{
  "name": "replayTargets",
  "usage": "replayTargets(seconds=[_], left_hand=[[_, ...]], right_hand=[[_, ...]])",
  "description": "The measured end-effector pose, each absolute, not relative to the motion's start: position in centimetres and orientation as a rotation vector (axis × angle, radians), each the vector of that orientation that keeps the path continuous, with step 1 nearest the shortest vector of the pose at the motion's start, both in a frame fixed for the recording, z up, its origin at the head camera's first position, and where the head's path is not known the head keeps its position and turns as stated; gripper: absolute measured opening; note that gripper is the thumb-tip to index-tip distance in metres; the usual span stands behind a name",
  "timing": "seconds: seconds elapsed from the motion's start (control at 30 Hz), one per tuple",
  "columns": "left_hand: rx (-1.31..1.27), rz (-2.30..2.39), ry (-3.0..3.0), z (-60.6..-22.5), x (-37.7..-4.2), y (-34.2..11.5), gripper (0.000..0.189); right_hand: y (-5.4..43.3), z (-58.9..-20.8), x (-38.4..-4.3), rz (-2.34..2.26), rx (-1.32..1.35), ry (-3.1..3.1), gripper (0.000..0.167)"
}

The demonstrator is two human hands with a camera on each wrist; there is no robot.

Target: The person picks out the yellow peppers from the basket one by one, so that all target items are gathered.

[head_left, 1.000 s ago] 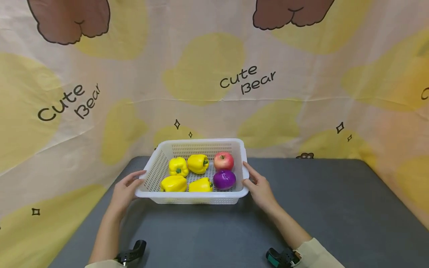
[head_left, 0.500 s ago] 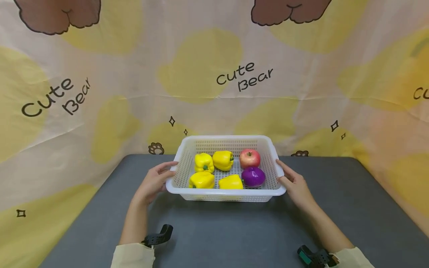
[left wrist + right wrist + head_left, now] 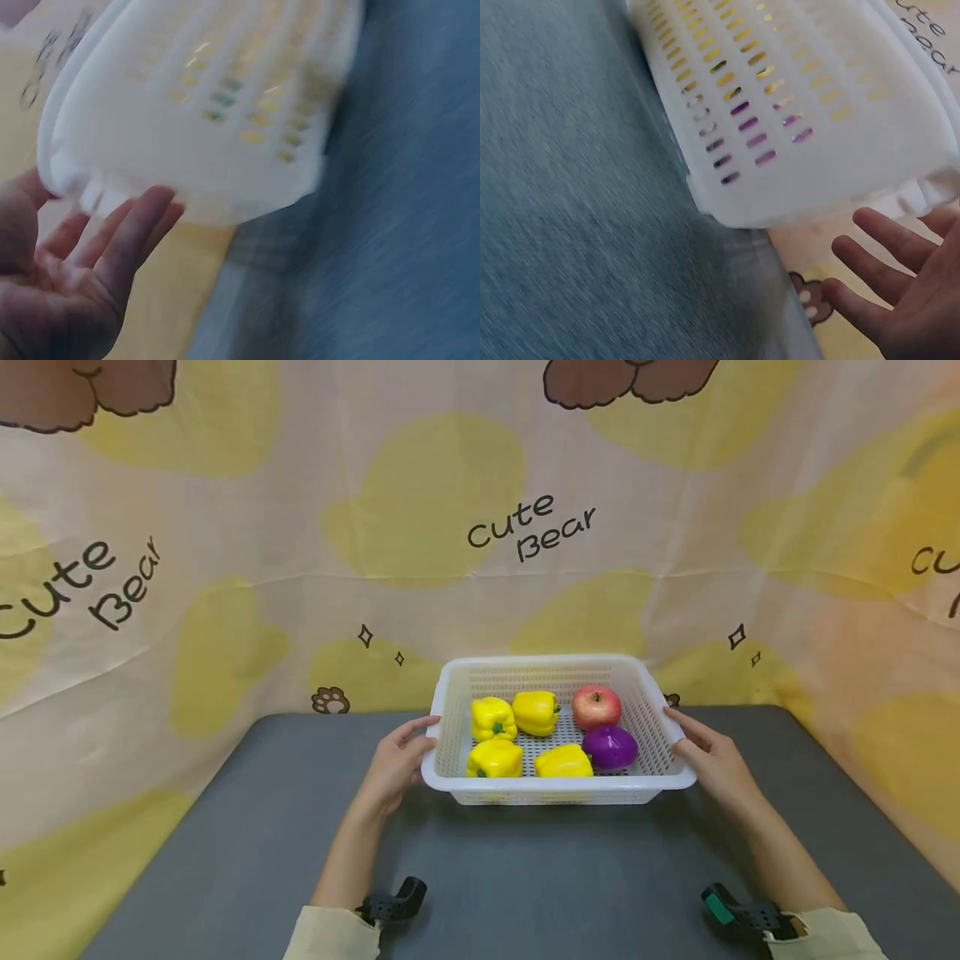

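A white perforated plastic basket (image 3: 558,783) is held between the two hands, one at each short end, low over the dark table. My left hand (image 3: 393,764) grips the left end; in the left wrist view its thumb is at the rim and the other fingers reach beneath. The right hand (image 3: 720,768) grips the opposite end, its fingers spread under the rim in the right wrist view. Inside lie several yellow bell peppers (image 3: 536,713) on the left, with a red apple (image 3: 596,707) and a glossy purple round vegetable (image 3: 610,748) on the right.
The dark grey table (image 3: 540,877) extends to both sides and in front of the basket. Behind it hangs a cream and yellow cloth (image 3: 420,502) printed with "Cute Bear". Black camera straps (image 3: 393,902) sit on both wrists, by the pale sleeves.
Both hands have carried the basket to the right across the table, with its contents in the same arrangement. The head view has also shifted slightly.
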State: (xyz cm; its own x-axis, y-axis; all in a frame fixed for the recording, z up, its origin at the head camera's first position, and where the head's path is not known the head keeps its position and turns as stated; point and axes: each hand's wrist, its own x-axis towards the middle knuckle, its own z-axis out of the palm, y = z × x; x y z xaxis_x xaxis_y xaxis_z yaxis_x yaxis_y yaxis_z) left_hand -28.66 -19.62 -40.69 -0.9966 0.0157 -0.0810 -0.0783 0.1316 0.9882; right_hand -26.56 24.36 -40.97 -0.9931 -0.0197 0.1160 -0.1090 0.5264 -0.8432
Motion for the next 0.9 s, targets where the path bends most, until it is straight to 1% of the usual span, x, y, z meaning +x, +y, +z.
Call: replayTargets(seconds=[0.2, 0.5, 0.7, 0.9], left_hand=[[-0.058, 2.104, 2.271, -41.3, -28.3, -17.6, 0.043], [-0.071, 2.07, 2.305, -41.5, -28.1, -17.5, 0.046], [-0.084, 2.114, 2.301, -41.8, -28.5, -17.2, 0.043], [-0.096, 2.126, 2.331, -41.7, -28.8, -17.0, 0.042]], right_hand=[[25.8, -41.0, -26.3, 1.466, 0.051, -2.678, 0.056], [25.7, -41.5, -26.5, 1.458, 0.056, -2.646, 0.055], [25.7, -41.7, -26.6, 1.461, 0.018, -2.637, 0.054], [25.8, -41.4, -26.9, 1.47, 0.039, -2.618, 0.054]])
